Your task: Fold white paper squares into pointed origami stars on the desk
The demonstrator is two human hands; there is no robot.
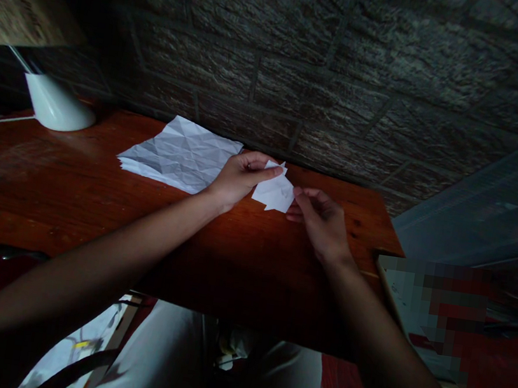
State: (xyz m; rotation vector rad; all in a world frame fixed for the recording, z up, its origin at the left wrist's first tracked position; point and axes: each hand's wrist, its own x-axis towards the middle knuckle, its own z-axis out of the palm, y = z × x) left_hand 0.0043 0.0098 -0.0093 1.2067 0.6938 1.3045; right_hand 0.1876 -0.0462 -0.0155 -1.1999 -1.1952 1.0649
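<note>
A small piece of folded white paper with pointed corners is held up between my two hands over the wooden desk. My left hand grips its upper left part, thumb lying across the front. At its right edge my right hand pinches the paper between thumb and fingers. Left of my left hand, a stack of creased white sheets rests on the desk, its top sheet marked with many fold lines. The back of the folded paper is hidden from me.
A lamp with a white base stands at the desk's left, its cord trailing left. A rough brick wall runs behind the wooden desk. To the right are a translucent bluish panel and a partly blurred-out object below it.
</note>
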